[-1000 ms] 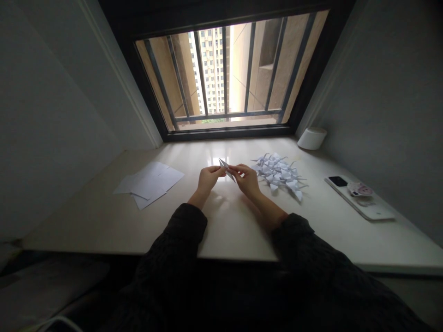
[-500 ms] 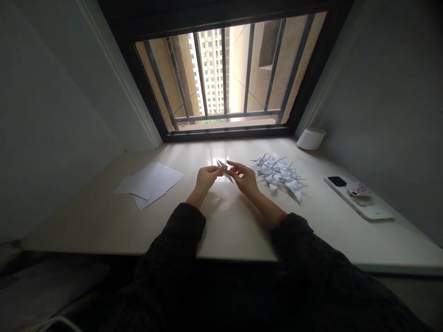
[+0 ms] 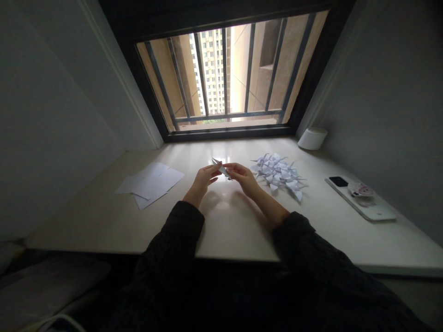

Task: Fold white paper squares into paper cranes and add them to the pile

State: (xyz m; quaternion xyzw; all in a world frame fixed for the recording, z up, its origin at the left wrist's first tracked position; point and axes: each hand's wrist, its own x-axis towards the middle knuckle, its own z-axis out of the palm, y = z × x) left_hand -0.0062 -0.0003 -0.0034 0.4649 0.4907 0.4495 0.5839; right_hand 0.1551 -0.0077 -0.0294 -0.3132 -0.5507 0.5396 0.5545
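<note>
Glossy and cream-coloured, the bench (image 3: 235,235) bears a heap of white folded-paper shapes (image 3: 278,174); left of that heap, the left hand (image 3: 203,177) and right hand (image 3: 244,177) pinch a narrow, pointed white paper piece (image 3: 222,169). Uneven pressure could bend its slim tips; both hands angle inward, nearly meeting.

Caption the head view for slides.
Left hand and right hand hold folded paper between sheets and piled paper cranes.
</note>
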